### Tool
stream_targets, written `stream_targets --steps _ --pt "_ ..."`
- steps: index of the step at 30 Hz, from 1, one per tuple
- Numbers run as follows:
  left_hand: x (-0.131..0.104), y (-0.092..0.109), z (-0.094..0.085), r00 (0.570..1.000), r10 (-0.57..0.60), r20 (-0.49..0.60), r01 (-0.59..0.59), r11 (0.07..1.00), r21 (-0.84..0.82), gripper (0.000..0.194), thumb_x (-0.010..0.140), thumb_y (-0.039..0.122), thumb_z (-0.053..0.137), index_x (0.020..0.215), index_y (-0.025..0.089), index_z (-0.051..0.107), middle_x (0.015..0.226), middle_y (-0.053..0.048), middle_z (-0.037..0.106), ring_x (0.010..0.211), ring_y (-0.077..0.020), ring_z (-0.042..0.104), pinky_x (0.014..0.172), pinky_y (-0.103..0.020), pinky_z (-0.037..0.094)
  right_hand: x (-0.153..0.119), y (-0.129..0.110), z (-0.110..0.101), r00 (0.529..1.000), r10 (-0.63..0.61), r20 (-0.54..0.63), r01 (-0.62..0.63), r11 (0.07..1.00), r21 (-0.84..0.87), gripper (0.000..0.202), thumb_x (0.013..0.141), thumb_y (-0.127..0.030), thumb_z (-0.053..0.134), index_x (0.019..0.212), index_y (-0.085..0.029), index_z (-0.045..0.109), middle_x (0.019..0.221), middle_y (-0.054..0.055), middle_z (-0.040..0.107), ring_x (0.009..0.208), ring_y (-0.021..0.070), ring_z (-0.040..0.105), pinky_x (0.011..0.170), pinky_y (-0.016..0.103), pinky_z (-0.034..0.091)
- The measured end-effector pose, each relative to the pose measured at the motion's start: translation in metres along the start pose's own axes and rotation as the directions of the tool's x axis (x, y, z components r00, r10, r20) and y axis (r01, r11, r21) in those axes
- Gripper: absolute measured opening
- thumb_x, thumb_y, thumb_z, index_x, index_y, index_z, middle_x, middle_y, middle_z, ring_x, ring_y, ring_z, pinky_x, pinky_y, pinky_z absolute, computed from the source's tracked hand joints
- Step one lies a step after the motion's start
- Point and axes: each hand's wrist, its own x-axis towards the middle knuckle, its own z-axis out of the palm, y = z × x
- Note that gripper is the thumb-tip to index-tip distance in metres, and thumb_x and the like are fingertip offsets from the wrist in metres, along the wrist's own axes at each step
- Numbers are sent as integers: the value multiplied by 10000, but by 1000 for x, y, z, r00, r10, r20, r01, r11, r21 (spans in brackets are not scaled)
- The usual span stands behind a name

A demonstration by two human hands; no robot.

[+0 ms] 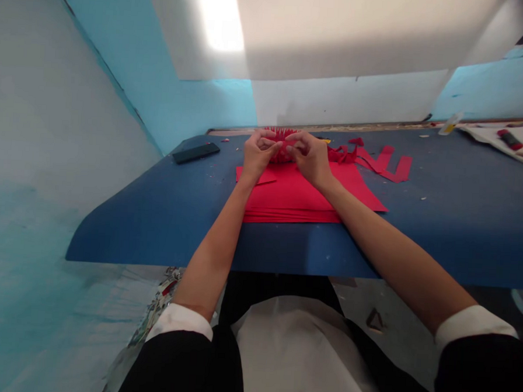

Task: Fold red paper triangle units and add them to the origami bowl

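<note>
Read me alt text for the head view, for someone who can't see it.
A person's left grip and right grip pinch a fringed red piece over a stack of red sheets on a blue table. Red strips lie to the right, a dark phone to the left.

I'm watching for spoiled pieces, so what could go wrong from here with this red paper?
The left hand and right hand pinch the fringed red paper; its thin points could bend or tear. The right forearm crosses over the stacked red sheets, so a brush might shift them. Loose red strips lie near that stack in a similar colour, so they might get mixed in.
</note>
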Motion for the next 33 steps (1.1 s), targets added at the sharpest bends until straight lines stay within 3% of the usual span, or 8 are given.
stream_targets --steps 5,13,19,23,27,30,33 --pt "3 -3 -1 998 -23 -54 26 998 58 644 585 679 995 906 232 660 670 33 673 665 -133 631 656 -310 482 0 -1 1 999 11 -33 -13 998 -59 273 896 -497 785 895 -237 701 631 -25 648 652 186 633 736 354 521" --pt "0 7 0 999 -40 -25 40 999 -3 562 656 566 1015 991 238 704 738 -7 705 871 -233 751 727 -343 553 -2 -6 2 999 39 -6 -39 997 -62 324 899 -504 762 753 -243 637 570 -23 601 632 184 606 658 323 482" --pt "0 5 -2 999 -38 18 39 998 -42 651 618 690 983 1019 272 685 634 64 641 616 -131 621 656 -339 513 -1 -9 -2 1000 -15 -22 11 984 -175 408 910 -487 780 674 -233 566 580 -41 454 615 141 420 623 306 369" --pt "0 3 1 996 -13 87 19 997 -72 680 599 698 990 1010 284 641 593 78 573 561 -148 601 628 -348 506 3 -3 -3 999 -21 -46 13 985 -173 491 890 -578 791 638 -226 558 613 -28 482 623 138 421 636 316 377" --pt "-3 6 3 997 9 71 0 991 -136 698 606 693 988 894 273 511 638 84 564 551 -141 594 608 -336 506 4 -3 -3 999 48 -2 -48 996 -78 568 843 -724 774 644 -223 596 552 -36 501 548 119 404 551 296 349" --pt "-4 8 3 992 53 110 -42 994 -103 474 788 579 923 888 262 585 723 38 648 629 -140 619 670 -351 535 3 -4 -2 991 132 2 -131 990 48 583 815 -767 773 668 -225 614 527 -27 539 488 115 435 487 282 357" --pt "-5 10 3 985 68 156 -69 998 3 193 880 320 865 903 250 687 809 10 717 761 -145 667 764 -346 558 4 0 -1 977 215 4 -213 962 171 525 830 -719 793 725 -231 630 550 -4 599 470 138 516 466 294 432"
